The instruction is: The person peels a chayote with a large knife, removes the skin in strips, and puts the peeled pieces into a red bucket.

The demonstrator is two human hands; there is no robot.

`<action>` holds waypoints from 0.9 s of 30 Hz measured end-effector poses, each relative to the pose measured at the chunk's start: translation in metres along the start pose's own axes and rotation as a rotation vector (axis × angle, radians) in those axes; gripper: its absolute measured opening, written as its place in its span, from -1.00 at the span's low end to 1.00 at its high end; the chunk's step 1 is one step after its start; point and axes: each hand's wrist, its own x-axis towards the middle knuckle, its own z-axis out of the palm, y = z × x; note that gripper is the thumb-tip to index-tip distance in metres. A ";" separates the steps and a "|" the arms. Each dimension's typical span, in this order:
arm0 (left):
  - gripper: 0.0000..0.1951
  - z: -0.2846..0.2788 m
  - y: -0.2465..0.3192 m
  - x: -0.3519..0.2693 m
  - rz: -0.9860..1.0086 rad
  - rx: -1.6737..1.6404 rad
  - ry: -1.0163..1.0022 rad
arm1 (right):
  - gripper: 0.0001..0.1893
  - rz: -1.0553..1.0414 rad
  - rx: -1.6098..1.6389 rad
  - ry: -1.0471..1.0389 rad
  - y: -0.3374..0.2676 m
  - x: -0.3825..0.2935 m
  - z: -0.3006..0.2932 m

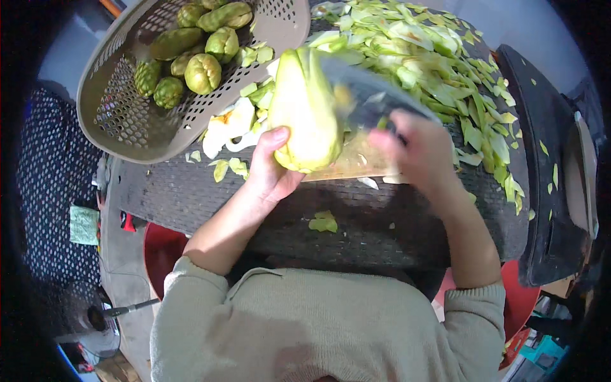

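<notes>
In my left hand [272, 162] is a large, pear-shaped pale green chayote [305, 114], peeled, its narrow end pointing away from me. My thumb presses on its left side near the broad end. My right hand [410, 143] is closed around the handle of a broad-bladed knife [377, 90]. Motion blurs the knife, and its blade reaches toward the chayote's right side; I cannot tell whether they touch. Below both hands lies a wooden cutting board [355, 160], partly covered. A white loop-shaped handle [242, 142] shows beside cut pale pieces [229, 125] left of the chayote.
A beige perforated plastic basket [164, 150] at upper left holds several unpeeled chayotes [203, 74]. A wide heap of green peelings [425, 62] spreads over the dark textured tabletop [286, 229] at upper right. A black panel [549, 191] stands along the right edge, and red stools [518, 296] show below.
</notes>
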 end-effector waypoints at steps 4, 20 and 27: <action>-0.07 0.017 -0.002 -0.007 0.081 0.130 -0.014 | -0.42 0.315 0.009 0.208 0.047 0.019 -0.012; -0.41 -0.015 -0.020 -0.017 0.017 -0.098 -0.103 | -0.43 -0.405 -0.001 0.085 -0.016 -0.013 -0.001; -0.07 0.013 -0.013 -0.009 0.007 0.176 -0.005 | -0.42 0.391 0.021 0.247 0.043 0.021 -0.018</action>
